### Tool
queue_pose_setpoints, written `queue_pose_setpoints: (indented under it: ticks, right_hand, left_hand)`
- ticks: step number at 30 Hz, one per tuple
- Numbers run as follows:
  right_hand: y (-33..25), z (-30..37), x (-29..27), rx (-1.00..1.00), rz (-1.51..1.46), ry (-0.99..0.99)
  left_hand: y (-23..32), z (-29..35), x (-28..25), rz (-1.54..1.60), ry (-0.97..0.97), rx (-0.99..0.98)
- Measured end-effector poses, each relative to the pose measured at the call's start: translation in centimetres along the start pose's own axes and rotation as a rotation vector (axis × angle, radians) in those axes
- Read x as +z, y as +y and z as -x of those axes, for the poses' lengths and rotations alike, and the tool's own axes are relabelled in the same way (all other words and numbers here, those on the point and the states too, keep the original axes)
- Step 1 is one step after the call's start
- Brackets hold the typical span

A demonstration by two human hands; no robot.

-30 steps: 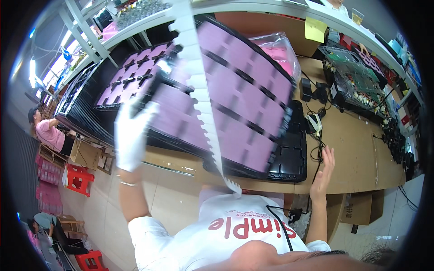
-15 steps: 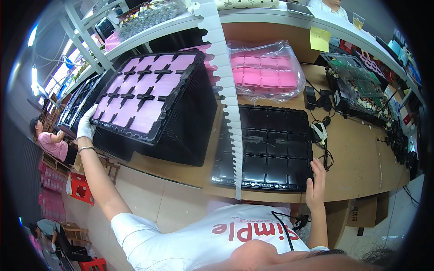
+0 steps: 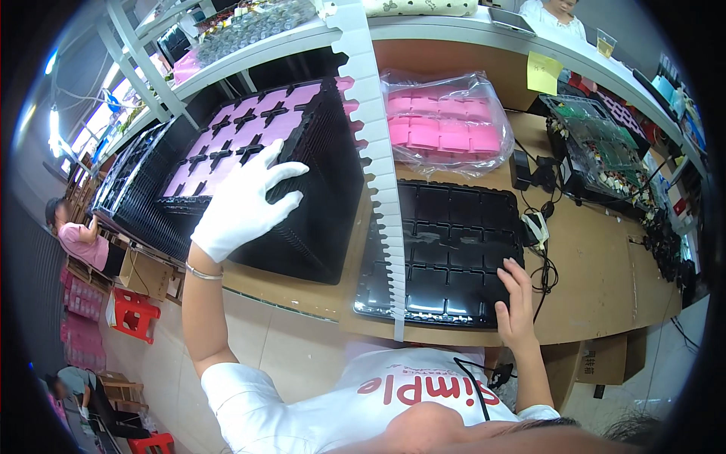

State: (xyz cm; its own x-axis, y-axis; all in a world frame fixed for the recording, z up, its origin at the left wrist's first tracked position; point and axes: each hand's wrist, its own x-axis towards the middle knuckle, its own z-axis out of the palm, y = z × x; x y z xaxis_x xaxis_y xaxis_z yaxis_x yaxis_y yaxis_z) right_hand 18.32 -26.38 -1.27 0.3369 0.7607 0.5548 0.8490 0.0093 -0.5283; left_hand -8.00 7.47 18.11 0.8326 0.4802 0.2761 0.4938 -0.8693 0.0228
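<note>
My left hand [image 3: 246, 200], in a white glove, hovers over the near side of a tall stack of black plastic trays [image 3: 321, 189]. Its fingers are spread and nothing is in them. Pink sheets [image 3: 276, 110], crossed by black plus-shaped ribs, fill the top tray; the glove hides its near right part. Bare and with fingers extended, my right hand [image 3: 516, 306] rests at the right edge of a flat black compartmented tray [image 3: 461, 253]. That tray lies on the brown tabletop in front of me, with shiny pockets and nothing seen in them.
A clear bag of pink pieces [image 3: 446, 129] lies behind the flat tray. A white notched strip [image 3: 378, 136] runs upright across the view. Cables and an adapter [image 3: 520, 168] lie at right, near a box of circuit boards [image 3: 597, 144]. Another tray stack [image 3: 132, 178] stands far left.
My left hand has left the top tray's left corner and moved right, in front of the stack. My right hand has shifted slightly left onto the flat tray's edge.
</note>
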Motion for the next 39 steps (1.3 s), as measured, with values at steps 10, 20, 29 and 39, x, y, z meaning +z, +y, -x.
queue_pose_setpoints:
  ticks: [10, 20, 29, 39]
  right_hand:
    - [-0.8, 0.0, 0.4, 0.069, -0.198, -0.041]
    - [-3.7, -1.5, 10.2, 0.341, -0.856, -0.363]
    - [-4.7, -2.6, 11.7, 0.688, -1.129, -0.479]
    - [-3.1, -3.7, 11.4, 0.762, -0.882, -0.325]
  left_hand:
    - [3.0, 0.5, 4.2, -0.241, 0.561, 0.241]
    - [9.2, 9.0, 20.7, 2.146, -0.343, -0.205]
    - [11.7, 7.0, 18.1, 1.687, -0.022, -0.351]
    - [11.8, 5.8, 21.0, 1.567, -0.083, -0.759]
